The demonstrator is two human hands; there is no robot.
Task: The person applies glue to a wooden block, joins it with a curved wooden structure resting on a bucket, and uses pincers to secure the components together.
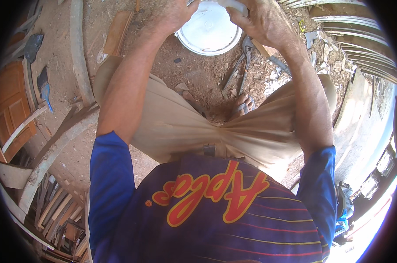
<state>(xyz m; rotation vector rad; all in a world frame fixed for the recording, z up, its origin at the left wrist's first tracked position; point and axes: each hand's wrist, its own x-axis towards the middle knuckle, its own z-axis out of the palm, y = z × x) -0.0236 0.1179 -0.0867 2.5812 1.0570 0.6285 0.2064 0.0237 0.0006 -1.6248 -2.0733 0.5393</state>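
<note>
At the top edge, my left hand is beside the left rim of a round white bucket lid. Its fingers look curled, but the frame cuts them off and what they hold is hidden. My right hand is over the lid's right side, its thumb and fingers closed around a pale, curved, pipe-like piece. Just below that hand lie a light wooden piece and a grey tube-like piece. Large pliers with long grey handles rest on the ground between my knees.
A brown board lies left of the lid. Curved timber and a panelled wooden door stand farther left, with stacked wood strips below. White rubble and a slatted stack are at the right.
</note>
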